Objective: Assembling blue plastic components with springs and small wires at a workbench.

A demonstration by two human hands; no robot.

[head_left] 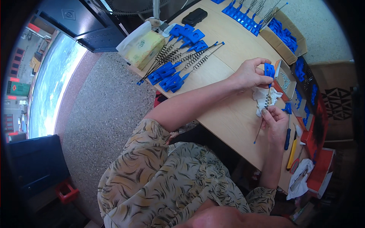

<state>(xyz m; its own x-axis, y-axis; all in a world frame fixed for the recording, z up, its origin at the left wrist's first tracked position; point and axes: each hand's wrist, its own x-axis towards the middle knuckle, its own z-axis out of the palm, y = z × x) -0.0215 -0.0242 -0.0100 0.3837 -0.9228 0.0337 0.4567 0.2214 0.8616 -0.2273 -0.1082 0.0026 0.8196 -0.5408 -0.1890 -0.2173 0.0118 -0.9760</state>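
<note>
My left hand (pixel 253 74) pinches a blue plastic clip (pixel 269 70) between thumb and fingers, holding it above the right part of the table. A dark coil spring (pixel 267 99) on a thin rod (pixel 258 131) hangs below that clip and seems joined to it. Lower down, my right hand (pixel 276 121) grips the spring's lower end between thumb and fingertips. Behind the spring lies a crumpled white tissue (pixel 260 95). Beside the clip is a small open box (pixel 291 89) of little metal parts (pixel 284 80).
Finished-looking blue clips with springs (pixel 178 57) lie piled by a yellow packet (pixel 142 47). More stand in a row (pixel 241 19) at the far edge, near a cardboard box (pixel 300 43) of blue pieces. A screwdriver (pixel 287 138) and yellow-handled tool (pixel 292 154) lie at right.
</note>
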